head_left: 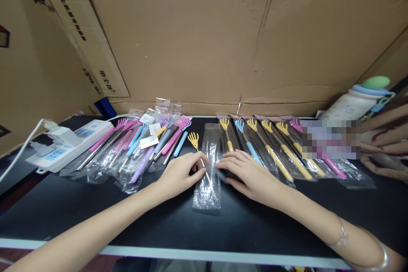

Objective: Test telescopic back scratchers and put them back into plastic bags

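Yellow-clawed back scratcher (pixel 193 140) in left hand (pixel 183 173), over a clear plastic bag (pixel 212 146).
Left thumb and forefinger pinch the metal shaft; claw points away from the wearer, beyond the bag's left edge, shaft slanting across the bag on the black tabletop (pixel 153 227). Right hand (pixel 251 174): fingers loosely bent at the bag's right edge; cannot tell whether they grip it. Right of bag: row of bagged back scratchers (pixel 272 157), mostly yellow. Left: mixed-colour cluster of back scratchers (pixel 174 141), beside a white power strip (pixel 68 144).
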Available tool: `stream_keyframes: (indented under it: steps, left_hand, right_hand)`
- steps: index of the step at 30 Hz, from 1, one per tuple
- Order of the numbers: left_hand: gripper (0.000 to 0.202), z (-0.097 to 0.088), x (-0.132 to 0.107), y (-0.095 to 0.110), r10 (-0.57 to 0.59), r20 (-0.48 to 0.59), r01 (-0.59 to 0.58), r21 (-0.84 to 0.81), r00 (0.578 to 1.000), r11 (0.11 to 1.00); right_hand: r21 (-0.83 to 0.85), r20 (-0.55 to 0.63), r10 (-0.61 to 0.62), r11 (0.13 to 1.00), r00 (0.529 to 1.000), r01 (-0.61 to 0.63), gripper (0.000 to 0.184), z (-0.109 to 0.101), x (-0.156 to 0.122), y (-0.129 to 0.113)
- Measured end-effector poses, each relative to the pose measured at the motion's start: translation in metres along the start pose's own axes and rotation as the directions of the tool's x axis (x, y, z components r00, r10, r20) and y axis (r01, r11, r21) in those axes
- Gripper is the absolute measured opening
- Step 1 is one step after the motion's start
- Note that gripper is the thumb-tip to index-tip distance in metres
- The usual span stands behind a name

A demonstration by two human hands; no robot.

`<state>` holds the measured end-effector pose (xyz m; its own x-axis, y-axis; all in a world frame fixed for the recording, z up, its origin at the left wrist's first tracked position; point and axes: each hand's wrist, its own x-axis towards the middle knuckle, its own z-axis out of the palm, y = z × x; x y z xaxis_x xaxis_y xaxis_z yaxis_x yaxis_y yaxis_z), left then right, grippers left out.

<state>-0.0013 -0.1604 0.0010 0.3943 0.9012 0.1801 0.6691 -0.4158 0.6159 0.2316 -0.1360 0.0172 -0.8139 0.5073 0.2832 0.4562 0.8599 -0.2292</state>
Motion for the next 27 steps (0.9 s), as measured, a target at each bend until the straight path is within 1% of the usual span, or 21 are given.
stream_keyframes:
  steps: [4,7,9,12,14,16,18,20,23,27]
  left_hand:
    - [0.014,0.002,0.001,-0.001,-0.028,-0.03,0.024,-0.114,0.999,0.993]
    - [0.011,0.002,0.001,0.0,-0.021,-0.074,0.002,-0.252,0.997,0.968]
    - [0.008,0.002,0.001,0.002,-0.009,-0.108,-0.025,-0.31,0.994,0.951]
    - [0.009,0.0,0.0,0.004,0.018,-0.171,-0.074,-0.323,0.985,0.943]
    - [0.01,0.0,-0.001,0.004,0.035,-0.233,-0.109,-0.314,0.972,0.943]
    - [0.011,0.0,-0.002,0.003,0.041,-0.305,-0.137,-0.299,0.951,0.945]
    - [0.011,0.0,-0.003,0.003,0.039,-0.366,-0.151,-0.282,0.93,0.947]
    - [0.011,0.001,-0.003,0.003,0.033,-0.4,-0.155,-0.277,0.916,0.948]
    - [0.011,0.002,-0.002,0.003,0.011,-0.394,-0.143,-0.308,0.919,0.94]
    - [0.011,0.002,-0.002,0.004,-0.003,-0.363,-0.144,-0.376,0.932,0.915]
  right_hand:
    - [0.16,0.017,0.068,0.985,0.998,-0.07,0.034,0.001,-0.001,-0.002]
    - [0.325,0.049,0.13,0.936,0.99,-0.139,0.034,0.001,-0.002,-0.007]
    - [0.446,0.072,0.123,0.883,0.99,-0.142,0.034,0.0,-0.003,-0.011]
    - [0.598,0.11,0.046,0.795,0.993,-0.103,0.034,-0.003,-0.003,-0.018]
    - [0.636,0.139,-0.015,0.768,0.99,-0.078,0.033,-0.005,-0.003,-0.022]
    - [0.641,0.16,-0.055,0.765,0.986,-0.061,0.034,-0.006,-0.002,-0.025]
    - [0.65,0.161,-0.07,0.759,0.984,-0.052,0.038,-0.005,-0.003,-0.026]
    - [0.67,0.155,-0.069,0.741,0.986,-0.053,0.041,-0.003,-0.004,-0.027]
    - [0.706,0.161,-0.034,0.702,0.986,-0.091,0.041,0.0,-0.006,-0.026]
    - [0.749,0.143,0.076,0.643,0.987,-0.158,0.028,0.001,-0.004,-0.026]
